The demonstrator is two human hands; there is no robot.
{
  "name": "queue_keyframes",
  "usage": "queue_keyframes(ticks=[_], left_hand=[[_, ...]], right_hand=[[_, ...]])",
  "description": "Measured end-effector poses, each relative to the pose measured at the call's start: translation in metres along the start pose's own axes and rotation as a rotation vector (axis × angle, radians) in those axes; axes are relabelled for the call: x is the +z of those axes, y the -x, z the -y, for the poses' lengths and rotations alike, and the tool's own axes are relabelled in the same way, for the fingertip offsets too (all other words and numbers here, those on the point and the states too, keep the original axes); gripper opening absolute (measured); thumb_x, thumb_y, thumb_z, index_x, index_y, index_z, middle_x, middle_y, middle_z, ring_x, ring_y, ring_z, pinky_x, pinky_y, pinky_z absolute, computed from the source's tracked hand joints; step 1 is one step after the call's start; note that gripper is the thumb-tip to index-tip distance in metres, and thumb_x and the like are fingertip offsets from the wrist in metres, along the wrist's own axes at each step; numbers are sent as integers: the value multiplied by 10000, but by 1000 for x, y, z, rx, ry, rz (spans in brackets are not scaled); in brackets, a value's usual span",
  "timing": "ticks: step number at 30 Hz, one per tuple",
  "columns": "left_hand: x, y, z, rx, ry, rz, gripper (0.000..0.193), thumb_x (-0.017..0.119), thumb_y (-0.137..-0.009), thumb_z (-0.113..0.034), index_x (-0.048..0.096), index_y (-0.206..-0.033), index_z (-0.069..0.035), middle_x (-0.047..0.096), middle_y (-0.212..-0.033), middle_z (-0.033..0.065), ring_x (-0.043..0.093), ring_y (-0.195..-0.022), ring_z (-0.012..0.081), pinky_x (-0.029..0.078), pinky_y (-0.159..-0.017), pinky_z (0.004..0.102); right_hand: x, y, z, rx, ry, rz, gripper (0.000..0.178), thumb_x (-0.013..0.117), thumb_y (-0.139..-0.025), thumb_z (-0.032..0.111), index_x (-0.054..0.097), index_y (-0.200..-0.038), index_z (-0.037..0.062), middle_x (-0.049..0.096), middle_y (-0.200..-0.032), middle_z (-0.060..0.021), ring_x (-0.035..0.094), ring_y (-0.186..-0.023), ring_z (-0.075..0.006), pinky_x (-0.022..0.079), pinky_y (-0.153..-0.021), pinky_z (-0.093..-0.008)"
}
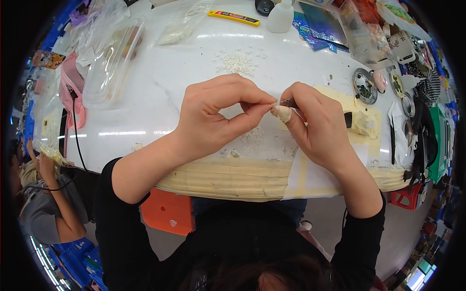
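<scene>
Over the middle of the white table [160,82], my two hands meet at the fingertips. My left hand [206,109] pinches thumb to forefinger on something too small to make out. My right hand [320,123], with pale tape wrapped round its thumb, closes on a small grey metal piece [286,102], mostly covered by the fingers. The fingertips of both hands touch or nearly touch there. Beyond the hands lies a loose pile of tiny whitish pieces [237,63]. Fine white bits [251,140] are scattered on the table below the hands.
A clear plastic box [104,80] and a pink mesh pouch [73,92] lie at left. Further back are a flat yellow pack [234,18], a white bottle [281,18] and shiny blue sheets [323,26]. Round tins [364,86] stand right. Another person [53,203] sits at left.
</scene>
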State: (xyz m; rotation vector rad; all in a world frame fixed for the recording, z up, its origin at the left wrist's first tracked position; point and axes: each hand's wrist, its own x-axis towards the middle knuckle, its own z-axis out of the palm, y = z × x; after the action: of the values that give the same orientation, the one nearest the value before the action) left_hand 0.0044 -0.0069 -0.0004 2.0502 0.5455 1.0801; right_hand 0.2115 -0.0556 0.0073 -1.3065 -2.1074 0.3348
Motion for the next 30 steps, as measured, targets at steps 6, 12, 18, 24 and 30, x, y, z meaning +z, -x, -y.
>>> queue_keyframes(ticks=[6, 12, 18, 24, 30], left_hand=[[0, -1, 2, 111, -81, -21, 205, 714, -767, 112, 724, -945, 10, 698, -835, 91, 657, -730, 160, 501, -626, 248], [0, -1, 3, 146, -106, -20, 215, 721, -759, 113, 726, -949, 14, 703, -840, 97, 668, -742, 171, 511, -632, 253], [0, -1, 3, 157, -113, -21, 214, 721, -757, 111, 728, -946, 10, 704, -842, 96, 667, -741, 172, 511, -624, 254], [-1, -2, 2, 189, -166, -14, 210, 727, -745, 108, 728, -928, 7, 706, -846, 91, 667, -744, 175, 516, -624, 256], [-1, -2, 0, 189, -188, -11, 203, 728, -742, 102, 729, -919, 2, 707, -855, 82, 668, -750, 181, 521, -626, 262]], right_hand=[[2, 1, 0, -21, 7, -1, 151, 667, -854, 133, 533, -892, 74, 586, -756, -60, 600, -666, -279, 468, -544, -376], [2, 1, 0, -29, 26, 13, 151, 661, -847, 123, 522, -888, 82, 570, -743, -60, 595, -668, -282, 465, -537, -383], [2, 1, -1, -62, 54, 2, 147, 661, -834, 105, 521, -876, 88, 554, -720, -50, 589, -646, -265, 450, -509, -377], [0, 0, 1, -95, 89, -9, 149, 669, -830, 110, 526, -868, 94, 535, -694, -38, 582, -618, -245, 432, -479, -359], [-1, 1, 1, -115, 128, -21, 159, 684, -817, 116, 533, -863, 96, 529, -682, -35, 578, -595, -240, 424, -463, -356]])
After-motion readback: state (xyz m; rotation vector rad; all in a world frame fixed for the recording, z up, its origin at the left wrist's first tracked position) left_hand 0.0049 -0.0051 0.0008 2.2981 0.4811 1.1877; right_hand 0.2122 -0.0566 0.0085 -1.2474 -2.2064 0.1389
